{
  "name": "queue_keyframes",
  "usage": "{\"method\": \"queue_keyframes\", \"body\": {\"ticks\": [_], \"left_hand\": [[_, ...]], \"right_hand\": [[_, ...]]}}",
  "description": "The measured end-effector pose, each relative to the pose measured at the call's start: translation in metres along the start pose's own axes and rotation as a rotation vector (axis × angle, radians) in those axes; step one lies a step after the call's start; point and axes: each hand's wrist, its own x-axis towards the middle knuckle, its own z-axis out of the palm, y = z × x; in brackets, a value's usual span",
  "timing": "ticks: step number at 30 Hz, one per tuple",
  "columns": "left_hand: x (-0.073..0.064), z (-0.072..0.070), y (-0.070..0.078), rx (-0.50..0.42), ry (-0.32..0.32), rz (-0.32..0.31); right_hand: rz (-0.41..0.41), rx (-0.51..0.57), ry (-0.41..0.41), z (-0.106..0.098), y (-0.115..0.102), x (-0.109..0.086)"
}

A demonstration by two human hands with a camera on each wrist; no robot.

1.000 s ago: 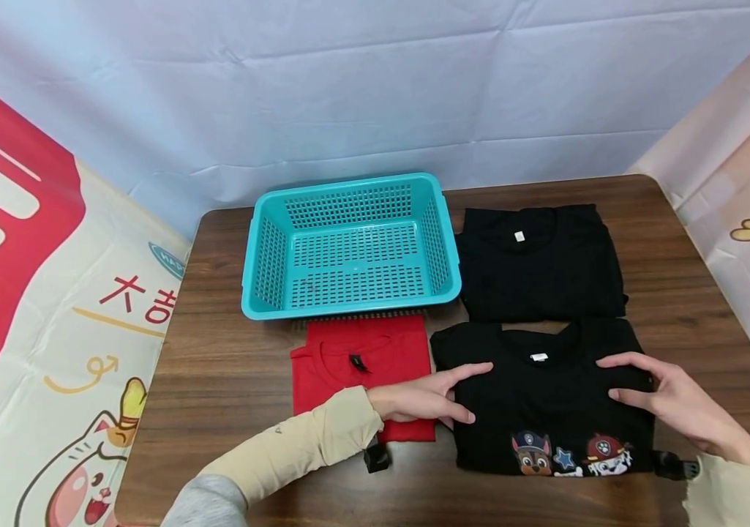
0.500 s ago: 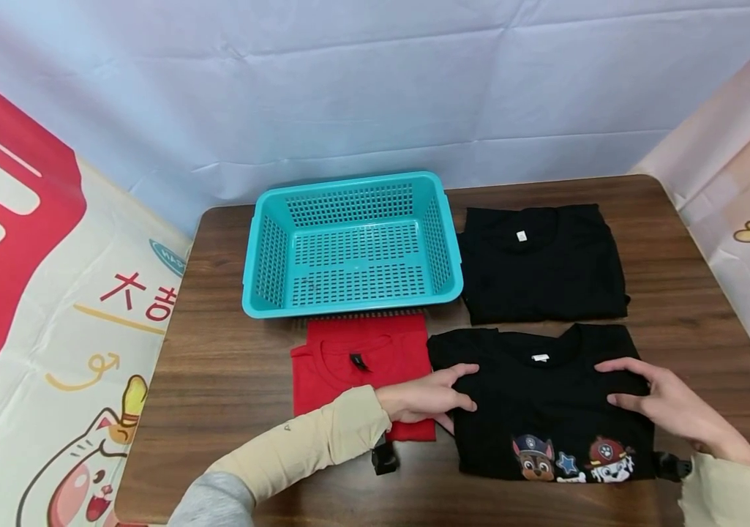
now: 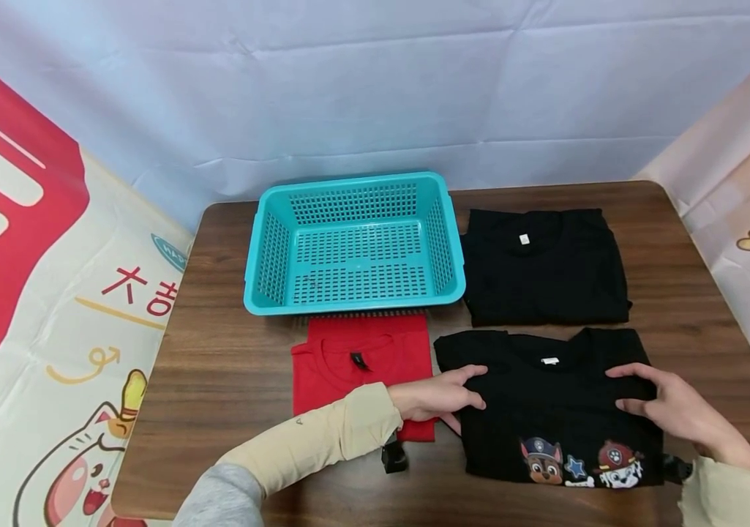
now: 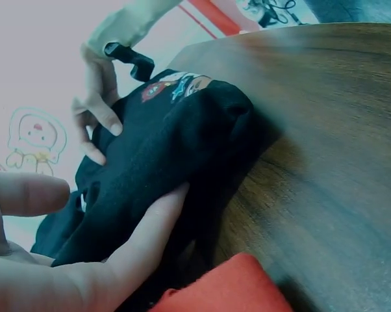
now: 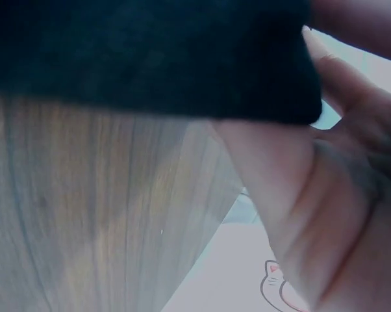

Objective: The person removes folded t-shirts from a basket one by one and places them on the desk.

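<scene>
A folded black T-shirt (image 3: 559,402) with cartoon dog prints along its front edge lies low over the table, between my two hands. My left hand (image 3: 437,396) grips its left side. In the left wrist view a finger of that hand goes under the dark cloth (image 4: 163,143) while another stays above. On the opposite side my right hand (image 3: 680,413) holds the shirt with thumb and fingers spread over the top. The right wrist view has the shirt's edge (image 5: 150,58) lying in that hand, part of the palm and fingers beneath the fabric.
A folded red T-shirt (image 3: 361,366) lies left of the black one, partly behind my left forearm. Behind it stands a turquoise plastic basket (image 3: 355,301) with nothing in it. Another folded black T-shirt (image 3: 546,285) is at the back right of the wooden table (image 3: 230,395).
The printed black T-shirt has shifted slightly right and towards me, along with both hands. A gap to the rear black T-shirt has widened. The basket and red T-shirt stay put.
</scene>
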Motion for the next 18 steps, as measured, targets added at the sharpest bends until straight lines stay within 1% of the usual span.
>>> {"method": "queue_keyframes", "body": {"ticks": [4, 11, 15, 18], "left_hand": [[0.0011, -0.0014, 0.0019, -0.010, 0.004, -0.001], [0.0008, -0.0041, 0.0019, 0.011, 0.016, 0.004], [0.0019, -0.0050, 0.0028, 0.032, 0.024, 0.014], [0.0017, -0.0054, 0.0032, 0.064, 0.027, 0.007]], "right_hand": [[0.010, -0.005, -0.008, 0.0000, -0.0021, 0.0013], [0.011, -0.019, -0.017, -0.0007, -0.0080, 0.0060], [0.037, 0.005, -0.033, -0.0008, -0.0078, 0.0061], [0.069, 0.027, -0.054, -0.0010, -0.0072, 0.0064]]}}
